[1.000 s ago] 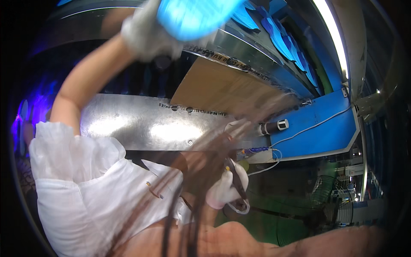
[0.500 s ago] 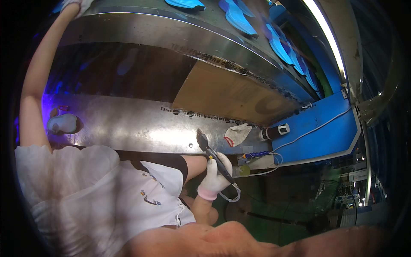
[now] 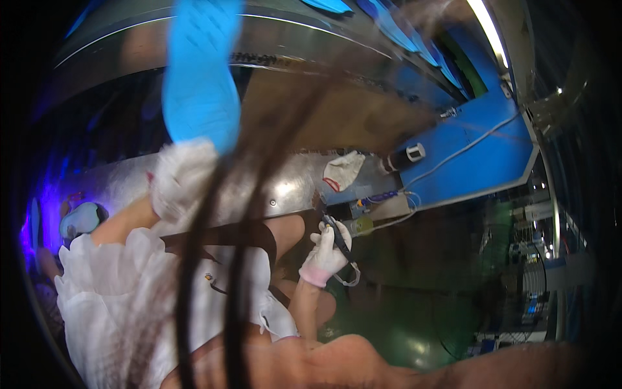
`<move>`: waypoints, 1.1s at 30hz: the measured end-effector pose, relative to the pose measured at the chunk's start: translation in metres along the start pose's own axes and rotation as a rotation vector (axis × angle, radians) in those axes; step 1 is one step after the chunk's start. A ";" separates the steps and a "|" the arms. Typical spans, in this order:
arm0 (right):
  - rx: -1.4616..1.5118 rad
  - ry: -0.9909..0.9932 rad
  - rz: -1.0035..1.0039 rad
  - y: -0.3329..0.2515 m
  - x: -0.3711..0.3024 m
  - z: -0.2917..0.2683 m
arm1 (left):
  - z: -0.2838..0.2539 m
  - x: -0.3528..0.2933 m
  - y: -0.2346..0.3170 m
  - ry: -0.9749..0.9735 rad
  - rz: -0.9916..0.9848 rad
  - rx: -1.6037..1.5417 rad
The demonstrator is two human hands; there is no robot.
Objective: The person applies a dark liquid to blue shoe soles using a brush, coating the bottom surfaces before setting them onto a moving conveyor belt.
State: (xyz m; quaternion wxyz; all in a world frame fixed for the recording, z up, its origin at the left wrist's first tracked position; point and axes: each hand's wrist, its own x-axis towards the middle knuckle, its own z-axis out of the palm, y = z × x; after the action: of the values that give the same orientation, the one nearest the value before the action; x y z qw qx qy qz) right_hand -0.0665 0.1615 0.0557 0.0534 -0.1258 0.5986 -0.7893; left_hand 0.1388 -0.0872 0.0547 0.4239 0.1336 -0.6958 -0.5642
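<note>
Left hand (image 3: 178, 181) in a white knit glove, blurred, raised before the metal surface (image 3: 285, 188). It holds the lower end of a blue insole-shaped sheet (image 3: 197, 78): flat, smooth, rounded outline, standing upright above the glove. Fingers closed on its lower edge, though blur hides the exact grip.

Right hand (image 3: 326, 249), also in a white knit glove with a pinkish cuff, sits low near the surface's front edge. Fingers wrapped around a slim dark tool (image 3: 338, 236) shaped like a pen, held at a slant; a thin cord loops below the wrist.

Surface is shiny sheet metal, curved by the lens, with small fasteners along the edge. A spare white glove (image 3: 343, 170) with red trim lies crumpled on it. Just beside that, a short dark cylinder with a white end (image 3: 405, 157) rests at the edge of a blue panel (image 3: 483, 159); a white cable runs across the panel. More blue insole shapes (image 3: 395, 29) lie in a row along the upper shelf. Dark hair strands (image 3: 233, 259) hang blurred across the view.
</note>
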 end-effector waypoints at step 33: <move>-1.089 -0.557 -0.462 -0.004 0.010 0.057 | 0.156 0.027 -0.082 0.000 -0.758 -1.180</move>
State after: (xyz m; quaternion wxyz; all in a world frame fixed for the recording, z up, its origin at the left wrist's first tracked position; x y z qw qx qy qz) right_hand -0.0609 0.1070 0.0751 -0.0355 -0.4601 0.8341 -0.3023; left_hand -0.0166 -0.0270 -0.0075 0.1995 0.1146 -0.1787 -0.9566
